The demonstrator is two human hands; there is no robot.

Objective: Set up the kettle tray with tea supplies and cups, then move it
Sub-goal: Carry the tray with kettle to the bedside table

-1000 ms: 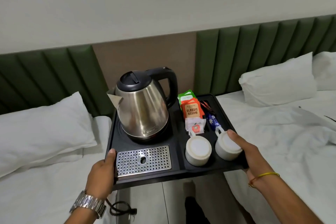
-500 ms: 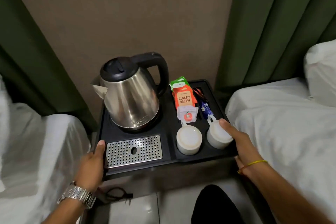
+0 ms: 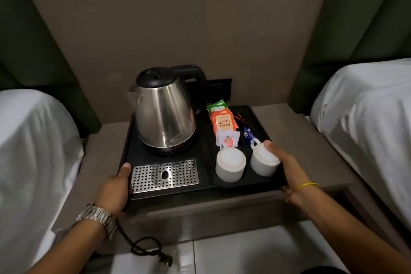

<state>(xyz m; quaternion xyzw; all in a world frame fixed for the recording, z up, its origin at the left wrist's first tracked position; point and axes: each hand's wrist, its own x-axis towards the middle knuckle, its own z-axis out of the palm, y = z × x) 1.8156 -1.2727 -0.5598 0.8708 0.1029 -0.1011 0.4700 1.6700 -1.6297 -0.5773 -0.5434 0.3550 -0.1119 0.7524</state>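
A black tray [image 3: 204,151] rests on the grey nightstand [image 3: 311,140] between two beds. On it stand a steel kettle [image 3: 165,115] with a black lid, a perforated metal drip plate [image 3: 164,176], orange and green tea packets [image 3: 223,121], white sachets [image 3: 228,139] and two upturned white cups [image 3: 230,165] [image 3: 262,162]. My left hand [image 3: 115,187] grips the tray's front left edge, thumb on the rim. My right hand [image 3: 287,167] holds the front right edge, thumb lying against the right cup.
White-sheeted beds flank the nightstand, one at the left [image 3: 33,151] and one at the right [image 3: 367,118]. A black power cord with plug [image 3: 146,249] hangs down to the tiled floor. A dark socket plate [image 3: 219,88] sits on the wall behind the kettle.
The tray has come down from mid-air between the beds and now sits on the nightstand. Both hands still hold its edges.
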